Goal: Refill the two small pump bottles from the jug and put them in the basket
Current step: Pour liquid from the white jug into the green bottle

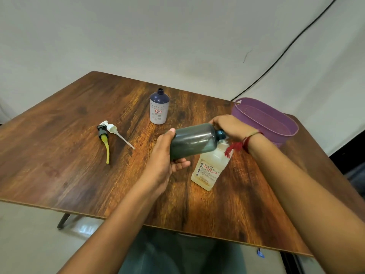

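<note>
Early stage of refilling: both pump heads lie unscrewed on the table, the white bottle stands open-necked at the far side, and neither bottle is in the purple basket. No filling can yet be confirmed. The dark bottle is held sideways just above the jug — the left hand wraps its base, the right hand curls its fingers over the bottle's shoulder — hiding the jug's mouth.

The jug bears a label reading "BIOCHEK CHG"; the red-framed sticker on the white bottle is illegible.
</note>
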